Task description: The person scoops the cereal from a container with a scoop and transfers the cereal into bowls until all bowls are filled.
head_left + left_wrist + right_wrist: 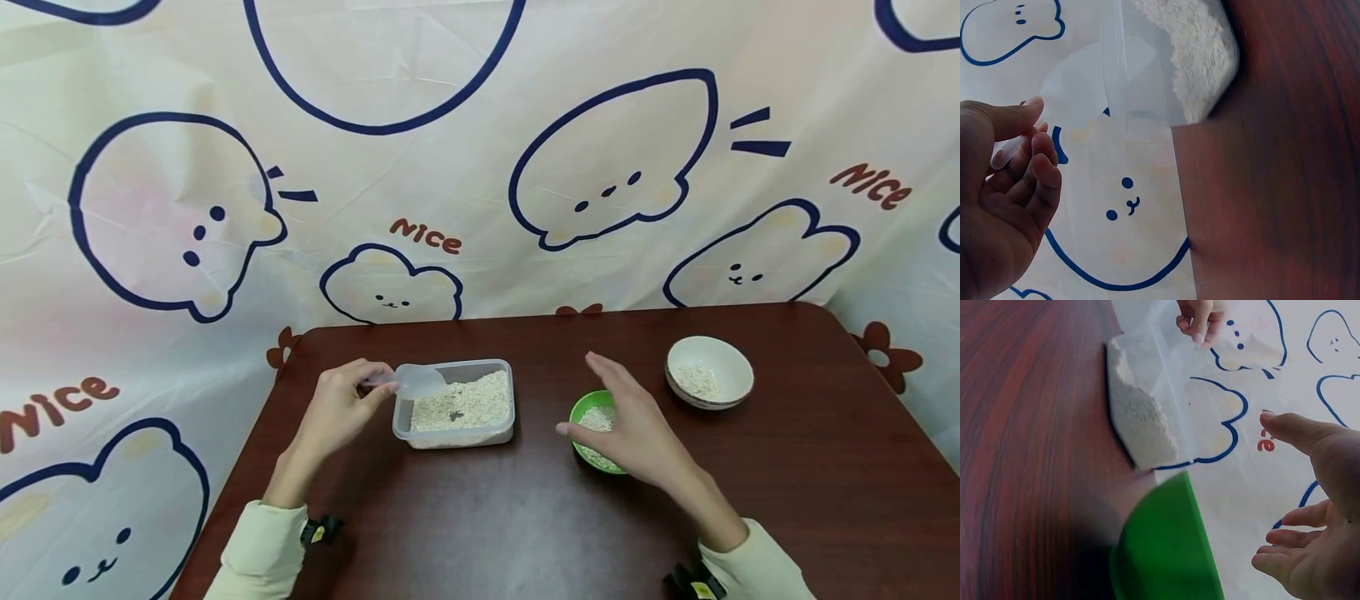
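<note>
My left hand [344, 410] pinches the handle of a translucent plastic scoop [422, 382] between thumb and fingers. The scoop's bowl overlaps the left rim of a clear rectangular container [513, 408], which holds pale oat-like flakes [468, 404]. In the left wrist view the scoop's rounded bowl [1075, 87] looks bare. My right hand [637, 425] hovers over a green bowl [579, 408], thumb and fingers spread apart and gripping nothing. Similar flakes [597, 419] lie in the green bowl, partly hidden by the hand. Its green outer wall [1166, 544] shows in the right wrist view.
A white bowl [709, 372] with some flakes at its bottom stands at the right rear of the dark brown table [480, 517]. Behind the table hangs a pale cloth [480, 183] with cartoon outlines. Dark wrist straps [321, 531] sit at both sleeves.
</note>
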### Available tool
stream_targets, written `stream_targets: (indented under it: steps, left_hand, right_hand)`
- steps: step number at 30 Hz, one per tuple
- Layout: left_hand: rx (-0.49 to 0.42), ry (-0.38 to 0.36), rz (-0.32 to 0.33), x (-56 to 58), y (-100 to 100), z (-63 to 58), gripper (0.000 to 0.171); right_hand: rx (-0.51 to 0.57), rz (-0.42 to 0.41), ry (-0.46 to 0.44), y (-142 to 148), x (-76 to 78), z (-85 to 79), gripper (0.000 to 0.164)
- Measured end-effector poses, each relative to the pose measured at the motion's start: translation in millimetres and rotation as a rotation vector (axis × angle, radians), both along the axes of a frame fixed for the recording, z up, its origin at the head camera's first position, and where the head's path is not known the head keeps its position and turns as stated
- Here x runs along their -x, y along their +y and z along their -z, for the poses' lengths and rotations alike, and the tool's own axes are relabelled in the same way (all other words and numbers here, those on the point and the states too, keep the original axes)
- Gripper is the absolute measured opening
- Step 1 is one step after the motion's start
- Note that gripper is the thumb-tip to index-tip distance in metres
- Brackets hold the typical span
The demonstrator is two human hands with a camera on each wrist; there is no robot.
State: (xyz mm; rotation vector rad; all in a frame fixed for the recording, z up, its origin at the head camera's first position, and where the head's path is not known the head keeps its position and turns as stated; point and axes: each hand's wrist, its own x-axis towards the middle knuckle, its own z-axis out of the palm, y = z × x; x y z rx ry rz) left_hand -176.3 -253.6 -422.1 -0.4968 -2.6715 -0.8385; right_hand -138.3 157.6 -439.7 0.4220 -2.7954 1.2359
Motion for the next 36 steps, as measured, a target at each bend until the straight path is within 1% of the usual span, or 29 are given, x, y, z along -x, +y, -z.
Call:
stream_targets:
  steps: [3,8,11,14,18,22,25,30,36]
  left_hand:
    - [0.030,-0.037,0.017,1.9,-2.1,-3.9,0.008]
    - [0.083,-0.078,0.051,7.3,-3.5,-7.7,0.006]
    - [0.094,-0.102,0.065,10.8,-3.1,-7.6,0.005]
    - [0.095,-0.130,0.072,13.9,-1.8,-4.8,0.005]
    - [0.080,-0.144,0.089,18.0,0.3,3.6,0.008]
    - [0.035,-0.162,0.095,21.4,4.7,11.1,0.008]
    - [0.000,-0.172,0.105,23.3,11.0,14.3,0.007]
    - [-0.030,-0.167,0.126,27.2,23.4,19.2,0.007]
    - [-0.060,-0.178,0.145,29.8,35.2,23.9,0.008]
  right_hand:
    - [-0.011,-0.015,-0.003,-9.7,0.6,1.3,0.103]
    - [-0.018,-0.038,-0.011,-25.8,1.4,5.6,0.103]
    - [-0.004,-0.055,-0.028,-35.5,2.2,9.9,0.104]
    - [0.014,-0.072,-0.039,-45.0,3.5,14.2,0.105]
    - [0.035,-0.094,-0.055,-56.9,4.3,18.8,0.107]
    - [0.057,-0.107,-0.076,-67.6,4.5,24.2,0.107]
    - [0.067,-0.109,-0.092,-75.1,5.8,29.7,0.107]
    - [0.086,-0.094,-0.112,-85.5,6.7,36.8,0.106]
    - [0.157,-0.076,-0.139,-93.6,7.3,43.6,0.103]
